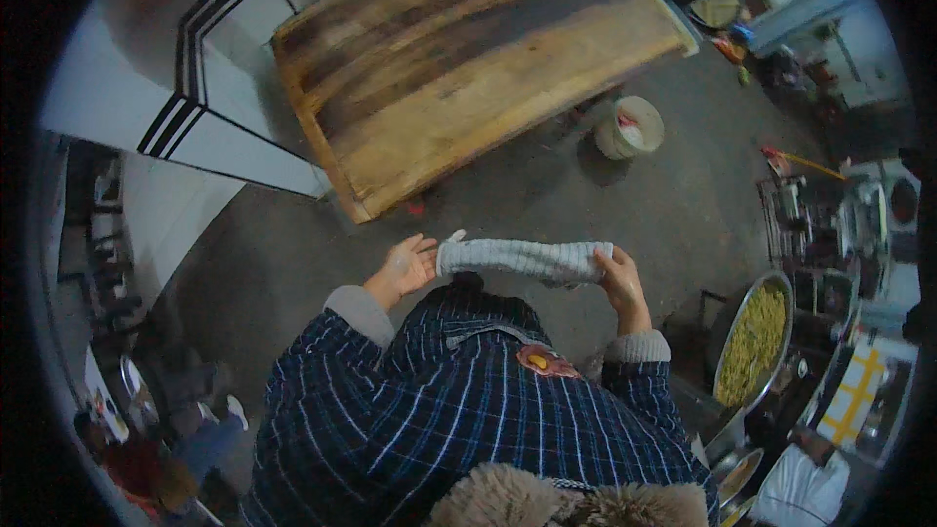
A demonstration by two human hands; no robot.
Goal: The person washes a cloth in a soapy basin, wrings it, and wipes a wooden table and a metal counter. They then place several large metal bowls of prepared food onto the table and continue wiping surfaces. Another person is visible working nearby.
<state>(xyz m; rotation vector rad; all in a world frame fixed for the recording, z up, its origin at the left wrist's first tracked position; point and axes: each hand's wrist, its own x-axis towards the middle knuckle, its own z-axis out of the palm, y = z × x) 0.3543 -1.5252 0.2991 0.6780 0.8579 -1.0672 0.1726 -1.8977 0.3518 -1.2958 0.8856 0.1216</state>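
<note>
A pale, finely striped cloth (516, 258), folded or rolled into a long band, stretches crosswise in front of my body. My right hand (622, 278) grips its right end, thumb on the near face. At the other end, my left hand (406, 267) is turned palm up with its fingers spread. Its fingertips come up against the cloth's left edge; whether they touch it, I cannot tell. A small whitish bit (458, 236) sticks up behind that edge. Below the hands is my dark checked garment (468, 395) with pale cuffs.
A large wooden-topped table (476, 66) stands ahead, with a white bucket (629, 128) on the floor beside it. To the right is a big metal pan (754, 344) of yellowish-green food. A white panel (241, 139) stands left; a seated person (168, 461) is at lower left.
</note>
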